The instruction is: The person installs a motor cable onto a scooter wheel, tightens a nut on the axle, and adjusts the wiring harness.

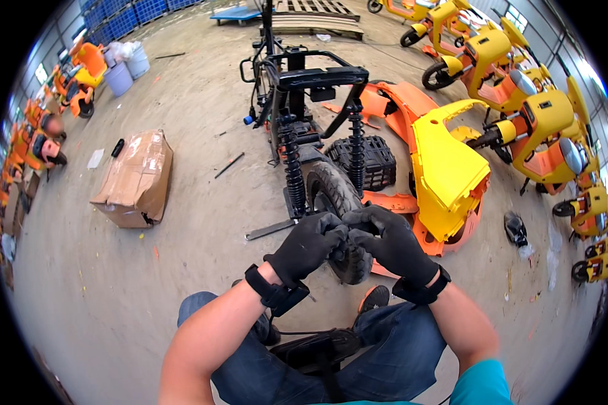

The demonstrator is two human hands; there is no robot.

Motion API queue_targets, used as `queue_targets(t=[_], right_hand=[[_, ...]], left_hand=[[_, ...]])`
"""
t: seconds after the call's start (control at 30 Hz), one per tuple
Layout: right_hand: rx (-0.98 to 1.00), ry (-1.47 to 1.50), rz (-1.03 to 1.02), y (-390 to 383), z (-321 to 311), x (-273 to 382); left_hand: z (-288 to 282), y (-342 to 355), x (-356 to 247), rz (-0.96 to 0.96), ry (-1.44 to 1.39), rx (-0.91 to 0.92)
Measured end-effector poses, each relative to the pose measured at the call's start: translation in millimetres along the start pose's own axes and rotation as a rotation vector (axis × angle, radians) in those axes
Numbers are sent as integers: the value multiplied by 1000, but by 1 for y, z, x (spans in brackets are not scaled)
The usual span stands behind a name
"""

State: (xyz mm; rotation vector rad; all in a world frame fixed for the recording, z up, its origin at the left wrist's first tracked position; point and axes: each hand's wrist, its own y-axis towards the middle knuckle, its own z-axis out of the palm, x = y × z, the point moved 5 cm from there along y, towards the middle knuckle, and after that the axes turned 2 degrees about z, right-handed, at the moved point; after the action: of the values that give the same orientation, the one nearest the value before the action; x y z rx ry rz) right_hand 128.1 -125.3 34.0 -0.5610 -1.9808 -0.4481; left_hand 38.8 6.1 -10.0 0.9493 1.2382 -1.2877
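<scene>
**Both gloved hands at the rear wheel, frame still stripped**

Sitting on the concrete floor [148,283] w/ the stripped scooter frame [304,101] right in front of me. My left hand [309,244] and right hand [388,241] are both in black gloves, fingers curled and knuckles nearly touching, just above the rear tyre [334,196]. Both grips are clenched, but on what I can't tell; whatever sits between the fingertips is hidden by the gloves. Could be a small part, could be nothing but glove fabric.

Where things stand, as far as I can judge: frame is bare. The black twin shock absorbers [292,162] are mounted either side of the wheel and the seat rail up top is in place, but no body panels are on. The yellow body panel [446,169] lies on the floor to my right, touching the orange panels [398,101] beside and under it. A black battery crate [371,162] sits just behind the wheel. So chassis & suspension look done; cladding looks left to do.

Around: a taped cardboard box [136,179] well off to my left, finished yellow-orange scooters [520,101] lined up along the right wall, pallets at the far end.
</scene>
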Motion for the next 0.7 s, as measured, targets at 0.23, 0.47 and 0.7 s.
queue_targets(t=[0.23, 0.47, 0.7], right_hand=[[16, -85, 25, 1, 1, 0], [-18, -24, 30, 3, 5, -16], [51, 23, 60, 3, 5, -14]], left_hand=[[-8, 3, 2, 106, 97, -124], [-8, 0, -7, 149, 199, -164], [0, -8, -14, 123, 353, -137]])
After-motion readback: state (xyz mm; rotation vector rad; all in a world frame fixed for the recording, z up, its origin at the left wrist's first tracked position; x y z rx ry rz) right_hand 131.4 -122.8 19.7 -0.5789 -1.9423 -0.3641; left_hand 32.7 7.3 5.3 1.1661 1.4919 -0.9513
